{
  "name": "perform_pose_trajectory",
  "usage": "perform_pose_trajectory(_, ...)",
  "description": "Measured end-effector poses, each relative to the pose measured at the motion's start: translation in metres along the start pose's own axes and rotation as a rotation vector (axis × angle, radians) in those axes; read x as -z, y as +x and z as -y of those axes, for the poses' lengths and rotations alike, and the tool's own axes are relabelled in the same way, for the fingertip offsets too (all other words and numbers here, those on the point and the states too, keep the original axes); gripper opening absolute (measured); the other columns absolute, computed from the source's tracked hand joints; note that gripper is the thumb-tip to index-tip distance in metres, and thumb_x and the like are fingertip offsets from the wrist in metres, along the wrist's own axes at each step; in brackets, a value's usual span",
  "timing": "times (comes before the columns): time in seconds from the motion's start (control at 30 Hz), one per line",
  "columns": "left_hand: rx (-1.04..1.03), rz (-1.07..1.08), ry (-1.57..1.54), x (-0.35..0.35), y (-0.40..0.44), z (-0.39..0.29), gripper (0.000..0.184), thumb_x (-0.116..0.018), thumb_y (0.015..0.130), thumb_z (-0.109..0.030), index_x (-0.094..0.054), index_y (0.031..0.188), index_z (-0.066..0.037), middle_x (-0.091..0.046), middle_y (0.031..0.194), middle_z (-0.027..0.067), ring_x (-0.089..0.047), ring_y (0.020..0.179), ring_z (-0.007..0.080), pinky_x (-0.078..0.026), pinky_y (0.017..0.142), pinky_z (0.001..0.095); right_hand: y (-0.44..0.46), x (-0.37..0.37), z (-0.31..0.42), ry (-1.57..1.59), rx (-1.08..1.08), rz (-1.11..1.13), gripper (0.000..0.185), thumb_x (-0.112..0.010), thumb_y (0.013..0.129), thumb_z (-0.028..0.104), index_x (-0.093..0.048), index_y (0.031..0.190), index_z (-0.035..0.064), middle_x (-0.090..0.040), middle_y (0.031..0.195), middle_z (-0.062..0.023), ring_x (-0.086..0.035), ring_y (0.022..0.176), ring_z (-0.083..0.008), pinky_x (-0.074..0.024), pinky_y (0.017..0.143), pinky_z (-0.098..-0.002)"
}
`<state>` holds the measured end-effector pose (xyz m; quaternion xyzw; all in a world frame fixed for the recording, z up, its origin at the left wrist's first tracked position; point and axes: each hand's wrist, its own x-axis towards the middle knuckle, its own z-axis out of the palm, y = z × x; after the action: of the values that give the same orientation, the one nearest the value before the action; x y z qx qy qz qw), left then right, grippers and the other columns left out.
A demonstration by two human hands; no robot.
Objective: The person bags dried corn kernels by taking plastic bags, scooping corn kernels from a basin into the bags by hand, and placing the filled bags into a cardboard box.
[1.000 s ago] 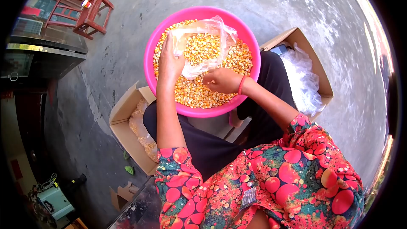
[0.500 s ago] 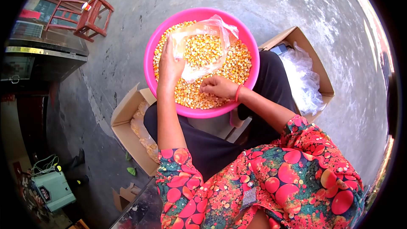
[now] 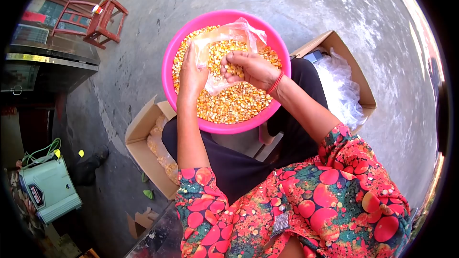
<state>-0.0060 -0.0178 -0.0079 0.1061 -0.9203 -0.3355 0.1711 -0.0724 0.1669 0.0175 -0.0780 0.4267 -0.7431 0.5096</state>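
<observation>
A pink basin (image 3: 168, 83) of loose yellow corn kernels (image 3: 229, 107) is in front of me, by my knees. In it lies a clear plastic bag (image 3: 256, 36), its mouth spread wide, with corn inside. My left hand (image 3: 193, 74) is closed on the bag's left edge, thumb toward the bag's inside. My right hand (image 3: 258, 70), a red band at its wrist, is over the bag's right side. Its fingers curl around a small handful of kernels, some of which show at the fingertips.
On my right, a cardboard box (image 3: 361, 69) holds clear plastic bags (image 3: 339, 88). Another box (image 3: 138, 134) on my left contains filled bags (image 3: 160, 148). A red wooden chair (image 3: 103, 24) stands far left. Lower left, a person carries a pale green case (image 3: 52, 188).
My right hand has risen from the loose corn in the basin to above the bag, now with kernels in it. My left hand stays put. The person with the green case has shifted slightly.
</observation>
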Motion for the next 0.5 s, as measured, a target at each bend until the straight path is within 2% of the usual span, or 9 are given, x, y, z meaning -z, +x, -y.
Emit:
perform_pose_trajectory(0.07,0.009,0.002,-0.025,0.001,0.0,-0.001,0.071,-0.056,0.071,0.005,-0.031,0.138,0.001,-0.04,0.136,0.0244,-0.038,0.128,0.0314,-0.032,0.106,0.0351,0.022,0.005,0.007,-0.078,0.159,-0.05,0.022,-0.046,0.096,0.02,-0.058,0.098,0.0023,-0.061,0.093,-0.007,-0.062,0.083,-0.015,-0.0532,0.074,-0.0263)
perform_pose_trajectory(0.13,0.006,0.007,-0.014,0.002,0.0,-0.002,0.069,-0.055,0.073,0.004,-0.031,0.137,0.001,-0.039,0.136,0.0242,-0.038,0.128,0.033,-0.032,0.105,0.0356,0.046,0.022,0.011,-0.728,0.365,-0.102,0.023,-0.05,0.092,0.018,-0.059,0.103,-0.0004,-0.062,0.102,-0.0085,-0.062,0.088,-0.018,-0.051,0.079,-0.0283)
perform_pose_trajectory(0.17,0.004,0.013,-0.002,0.002,0.0,-0.002,0.066,-0.053,0.075,0.002,-0.03,0.137,0.002,-0.038,0.137,0.0239,-0.038,0.127,0.0346,-0.033,0.105,0.0362,0.047,0.03,0.011,-1.208,0.472,-0.172,0.024,-0.053,0.089,0.016,-0.061,0.105,0.0005,-0.063,0.105,-0.0087,-0.062,0.086,-0.0185,-0.0496,0.078,-0.0295)
perform_pose_trajectory(0.2,0.003,0.012,-0.003,0.002,0.0,-0.003,0.066,-0.053,0.075,0.002,-0.03,0.137,0.002,-0.038,0.137,0.0239,-0.038,0.127,0.0346,-0.033,0.105,0.0362,0.04,0.028,0.015,-1.209,0.473,-0.172,0.024,-0.053,0.089,0.016,-0.061,0.105,0.0005,-0.063,0.105,-0.0087,-0.062,0.086,-0.0185,-0.0496,0.078,-0.0295)
perform_pose_trajectory(0.27,0.004,0.006,-0.01,0.004,0.0,-0.007,0.066,-0.053,0.075,0.002,-0.03,0.138,0.001,-0.038,0.136,0.0241,-0.038,0.127,0.0345,-0.034,0.105,0.0362,0.019,0.014,0.022,-1.332,0.6,-0.112,0.024,-0.053,0.084,0.02,-0.066,0.096,0.0037,-0.066,0.09,-0.0172,-0.064,0.084,-0.0269,-0.0498,0.076,-0.0347)
perform_pose_trajectory(0.33,0.016,0.009,-0.008,0.005,0.0,-0.008,0.067,-0.054,0.075,0.002,-0.03,0.138,0.001,-0.038,0.136,0.024,-0.038,0.127,0.0346,-0.034,0.105,0.0362,0.002,0.01,0.018,-1.188,0.277,0.104,0.022,-0.056,0.082,0.023,-0.067,0.088,0.0046,-0.066,0.082,-0.0144,-0.064,0.076,-0.0276,-0.0492,0.071,-0.0364)
perform_pose_trajectory(0.4,0.023,0.013,-0.007,0.004,0.001,-0.007,0.069,-0.054,0.074,0.002,-0.03,0.138,0.001,-0.038,0.136,0.024,-0.039,0.126,0.0347,-0.034,0.105,0.0362,-0.015,0.016,0.005,-1.458,0.231,0.29,0.021,-0.055,0.082,0.021,-0.067,0.084,0.0048,-0.066,0.08,-0.0145,-0.064,0.075,-0.0296,-0.0487,0.069,-0.0378)
perform_pose_trajectory(0.47,-0.003,0.011,-0.016,0.002,0.0,-0.002,0.071,-0.054,0.071,0.003,-0.03,0.138,0.001,-0.038,0.136,0.0242,-0.039,0.126,0.0349,-0.034,0.105,0.0362,-0.019,0.03,-0.013,-1.738,0.114,0.226,0.021,-0.053,0.081,0.019,-0.065,0.078,0.0025,-0.065,0.077,-0.0162,-0.063,0.076,-0.0317,-0.0491,0.069,-0.0405)
perform_pose_trajectory(0.5,-0.004,0.012,-0.017,0.001,0.0,-0.002,0.071,-0.054,0.071,0.003,-0.03,0.138,0.001,-0.038,0.136,0.0242,-0.039,0.126,0.0349,-0.034,0.105,0.0362,-0.015,0.047,-0.034,-1.896,0.136,0.082,0.021,-0.051,0.081,0.018,-0.065,0.085,0.0025,-0.065,0.082,-0.0175,-0.064,0.079,-0.0318,-0.0502,0.07,-0.0429)
